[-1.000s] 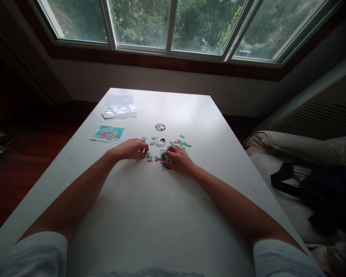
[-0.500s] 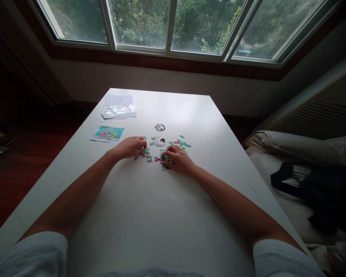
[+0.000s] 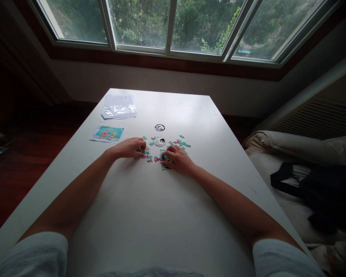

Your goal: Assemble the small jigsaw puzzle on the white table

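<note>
My left hand [image 3: 132, 147] is at the left edge of a scatter of small jigsaw pieces [image 3: 149, 158]. Its fingers are bent down and drawn together; whatever is between the tips is too small to make out. Across from it, my right hand [image 3: 180, 159] curls over a small joined section of jigsaw puzzle [image 3: 165, 167], with fingers and thumb on it and part of it covered. Loose green and pink pieces [image 3: 184, 144] lie beyond the right hand. Between the hands is a silvery round disc [image 3: 159, 141] with a dark spot.
A second, smaller round item [image 3: 159, 127] lies farther back on the white table [image 3: 150, 215]. To the left are a colourful cartoon picture sheet [image 3: 108, 133] and papers with a clear plastic bag [image 3: 119, 107]. A dark bag [image 3: 320, 188] rests on the pale seat at right.
My left hand has shifted very slightly toward me and its fingers have bent lower over the pieces. My right hand stays on the joined puzzle.
</note>
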The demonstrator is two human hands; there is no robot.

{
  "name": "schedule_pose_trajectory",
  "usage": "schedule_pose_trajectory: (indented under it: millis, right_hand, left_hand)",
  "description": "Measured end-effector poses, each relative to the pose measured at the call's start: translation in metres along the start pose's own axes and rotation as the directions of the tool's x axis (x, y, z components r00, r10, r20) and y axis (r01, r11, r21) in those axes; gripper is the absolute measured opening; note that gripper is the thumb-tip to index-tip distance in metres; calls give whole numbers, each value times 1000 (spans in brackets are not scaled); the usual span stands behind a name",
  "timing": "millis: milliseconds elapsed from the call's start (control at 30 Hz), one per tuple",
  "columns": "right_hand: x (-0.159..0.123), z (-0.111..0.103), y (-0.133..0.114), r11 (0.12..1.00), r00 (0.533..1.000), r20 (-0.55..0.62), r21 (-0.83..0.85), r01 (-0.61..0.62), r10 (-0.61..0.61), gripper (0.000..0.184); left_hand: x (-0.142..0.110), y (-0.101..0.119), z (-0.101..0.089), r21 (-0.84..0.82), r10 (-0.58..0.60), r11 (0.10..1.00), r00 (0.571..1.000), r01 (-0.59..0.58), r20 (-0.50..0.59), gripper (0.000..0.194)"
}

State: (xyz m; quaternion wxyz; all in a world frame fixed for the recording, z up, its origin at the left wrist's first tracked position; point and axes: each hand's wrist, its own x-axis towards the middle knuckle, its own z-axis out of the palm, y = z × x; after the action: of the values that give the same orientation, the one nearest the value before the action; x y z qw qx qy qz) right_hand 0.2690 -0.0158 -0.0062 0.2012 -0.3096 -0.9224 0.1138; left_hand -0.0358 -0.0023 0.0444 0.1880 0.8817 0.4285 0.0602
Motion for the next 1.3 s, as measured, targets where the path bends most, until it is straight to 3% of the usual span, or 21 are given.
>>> schedule_pose_trajectory:
  millis: [233, 400, 567, 733, 833, 900, 967, 1067, 1300]
  right_hand:
    - [0, 1, 1, 1000, 1000, 6, 1, -8, 8, 27]
    - [0, 1, 1, 1000, 1000, 6, -1, -6, 6, 27]
    - [0, 1, 1, 1000, 1000, 3, -2, -10, 10, 27]
    - [0, 1, 1, 1000, 1000, 5, -2, -7, 7, 27]
    - [0, 0, 0, 1000, 1000, 7, -4, -9, 9, 27]
    - [0, -1, 0, 1000, 1000, 8, -5, -9, 9, 26]
    - [0, -1, 0, 1000, 1000, 11, -7, -5, 5, 26]
    - [0, 0, 0, 1000, 1000, 11, -8, -6, 7, 26]
    - [-1, 0, 1, 1000, 1000, 3, -7, -2, 2, 27]
  left_hand:
    - [-1, 3, -2, -143, -37, 989, 999, 41, 31, 15]
    - [4, -7, 7, -165, -158, 977, 976, 133, -150, 20]
    - [12, -4, 27, -57, -303, 951, 881, 303, -362, 17]
    - [14, 4, 34, 51, -267, 947, 868, 316, -419, 17]
    - [12, 5, 29, 29, -193, 976, 912, 217, -362, 19]
    - [11, 7, 24, -14, -84, 996, 967, 83, -240, 19]
    - [10, 9, 18, -54, 25, 998, 993, -31, -113, 19]
    - [7, 14, 13, -70, 91, 993, 996, -92, -28, 21]
    - [4, 22, 11, -40, 95, 995, 995, -95, -2, 23]
